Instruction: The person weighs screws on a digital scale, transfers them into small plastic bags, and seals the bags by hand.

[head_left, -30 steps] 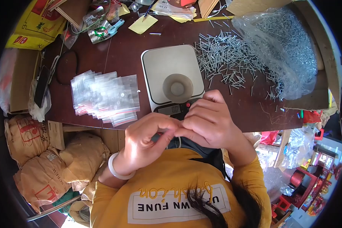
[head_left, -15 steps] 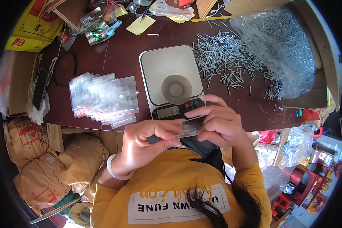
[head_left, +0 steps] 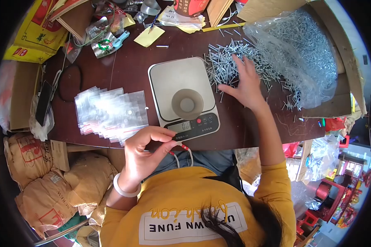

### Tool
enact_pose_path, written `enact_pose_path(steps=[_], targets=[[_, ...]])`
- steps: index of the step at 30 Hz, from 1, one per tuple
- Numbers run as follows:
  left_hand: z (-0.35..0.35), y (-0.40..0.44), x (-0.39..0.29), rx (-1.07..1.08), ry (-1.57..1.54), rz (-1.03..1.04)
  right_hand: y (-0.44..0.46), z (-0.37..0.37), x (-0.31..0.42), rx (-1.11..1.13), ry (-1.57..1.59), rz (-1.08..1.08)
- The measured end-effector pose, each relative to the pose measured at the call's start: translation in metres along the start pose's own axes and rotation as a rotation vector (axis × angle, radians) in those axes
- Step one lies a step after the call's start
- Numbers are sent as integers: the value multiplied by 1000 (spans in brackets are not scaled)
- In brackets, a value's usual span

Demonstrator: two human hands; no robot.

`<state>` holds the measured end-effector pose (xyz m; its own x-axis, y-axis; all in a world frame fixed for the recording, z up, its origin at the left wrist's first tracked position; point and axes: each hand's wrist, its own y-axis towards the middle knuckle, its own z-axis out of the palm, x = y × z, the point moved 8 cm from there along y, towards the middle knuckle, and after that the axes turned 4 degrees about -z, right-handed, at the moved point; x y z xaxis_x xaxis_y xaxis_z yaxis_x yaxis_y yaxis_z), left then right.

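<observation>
My right hand (head_left: 248, 84) reaches over the near side of a heap of silvery screws or nails (head_left: 224, 61), with thumb and fingers spread and nothing visible between them. My left hand (head_left: 146, 154) is just below the scale's front left corner, thumb and forefinger nearly together. What they pinch, if anything, I cannot make out. A whitish cord with red bands (head_left: 190, 155) shows beside the thumb. The digital scale (head_left: 163, 78) carries a small grey cup (head_left: 187, 103), and its display seems to read zero. Overlapping clear zip bags (head_left: 111, 109) lie left of the scale.
A large plastic bag of the same screws or nails (head_left: 305, 57) spills from a cardboard box (head_left: 338, 101) at right. Yellow notes (head_left: 149, 37), a lone screw or nail (head_left: 162, 46) and a light-blue-handled tool (head_left: 121, 39) lie at the back. Brown sacks (head_left: 49, 201) stand lower left.
My right hand has moved from the front of the scale up to the heap and opened. The clear bag between both hands no longer shows. My left hand has shifted slightly left.
</observation>
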<state>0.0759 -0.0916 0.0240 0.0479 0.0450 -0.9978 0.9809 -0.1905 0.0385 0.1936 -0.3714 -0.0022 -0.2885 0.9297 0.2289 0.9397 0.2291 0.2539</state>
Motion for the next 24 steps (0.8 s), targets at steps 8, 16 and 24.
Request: enact_pose_path(steps=[8,16,24], targets=[[-7,13,-9,-105,237,81,-1,9,1,-211,169,-99],[32,44,-17,-111,542,298,19,-1,-71,-177,652,152],[47,64,7,-55,432,209,35,-31,-49,-73,715,199]])
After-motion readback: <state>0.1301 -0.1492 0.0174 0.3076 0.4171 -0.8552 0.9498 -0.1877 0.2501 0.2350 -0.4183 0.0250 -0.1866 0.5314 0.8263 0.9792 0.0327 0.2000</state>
